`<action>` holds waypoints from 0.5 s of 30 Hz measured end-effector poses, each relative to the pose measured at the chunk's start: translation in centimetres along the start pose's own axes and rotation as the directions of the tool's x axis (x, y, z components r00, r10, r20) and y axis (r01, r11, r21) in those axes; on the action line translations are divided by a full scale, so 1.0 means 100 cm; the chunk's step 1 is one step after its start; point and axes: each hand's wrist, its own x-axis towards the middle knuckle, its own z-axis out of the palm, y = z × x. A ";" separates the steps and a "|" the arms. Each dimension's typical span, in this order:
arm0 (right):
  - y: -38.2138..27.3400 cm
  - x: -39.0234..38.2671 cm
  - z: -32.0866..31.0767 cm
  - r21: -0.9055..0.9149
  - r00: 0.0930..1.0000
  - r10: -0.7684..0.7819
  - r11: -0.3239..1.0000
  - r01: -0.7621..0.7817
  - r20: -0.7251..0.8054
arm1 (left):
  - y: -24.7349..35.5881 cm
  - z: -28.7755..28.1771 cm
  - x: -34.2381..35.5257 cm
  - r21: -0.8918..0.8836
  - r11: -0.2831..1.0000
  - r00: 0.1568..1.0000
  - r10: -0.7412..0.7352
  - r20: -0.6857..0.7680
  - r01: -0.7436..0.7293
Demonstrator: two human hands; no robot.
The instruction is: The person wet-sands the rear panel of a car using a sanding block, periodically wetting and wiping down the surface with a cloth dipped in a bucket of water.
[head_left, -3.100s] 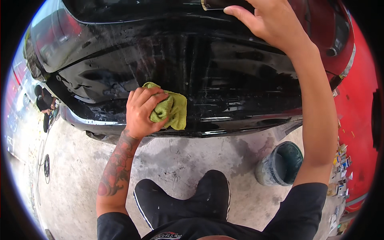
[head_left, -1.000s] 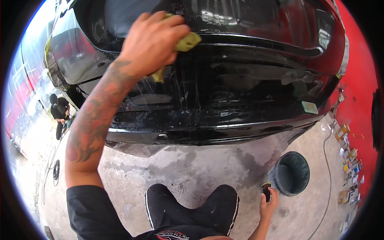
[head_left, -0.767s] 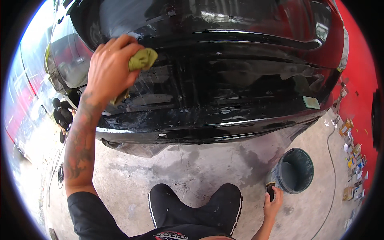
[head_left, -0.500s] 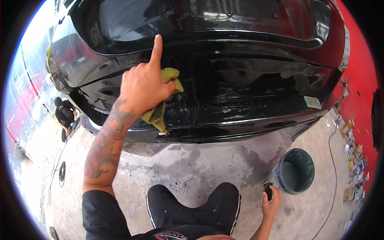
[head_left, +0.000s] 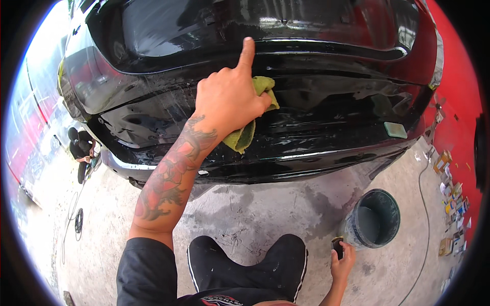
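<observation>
My left hand [head_left: 227, 99] grips a folded yellow-green cloth [head_left: 242, 138] against the wet black rear panel of a car [head_left: 326, 117]. Its index finger stretches out past the cloth toward the upper edge of the panel. Part of the cloth is hidden under the palm. Low on the right, my right hand [head_left: 344, 261] pinches a small dark block [head_left: 337, 248] with a yellowish edge, whose exact kind I cannot make out. A pale green rectangular pad [head_left: 395, 130] lies on the right part of the car's rear ledge, apart from both hands.
Beside my right hand stands a dark bucket [head_left: 358, 232] of greyish liquid. Cans and boxes [head_left: 451, 204] line the red wall at right, with a cable [head_left: 421, 204] on the floor. Another person [head_left: 80, 150] crouches at far left near a coiled black hose [head_left: 79, 220].
My left hand has slid right across the panel with the cloth, its index finger still extended. The right hand, holding the dark block, has shifted slightly left and down.
</observation>
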 end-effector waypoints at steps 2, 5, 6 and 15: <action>0.000 -0.001 0.000 0.003 1.000 0.018 1.000 -0.018 0.025 | 0.006 -0.005 0.001 -0.025 1.000 0.999 0.006 0.050 -0.005; 0.003 -0.002 0.001 -0.001 1.000 -0.014 1.000 0.014 0.012 | 0.006 -0.009 -0.001 0.014 1.000 0.998 -0.011 0.056 0.010; 0.004 -0.003 0.001 -0.002 1.000 -0.017 1.000 0.017 0.014 | 0.004 -0.010 -0.003 0.013 1.000 0.998 -0.015 0.055 0.014; 0.009 -0.006 -0.001 0.008 1.000 0.001 1.000 -0.001 0.014 | -0.024 -0.021 -0.011 0.110 0.992 0.998 -0.060 0.016 0.058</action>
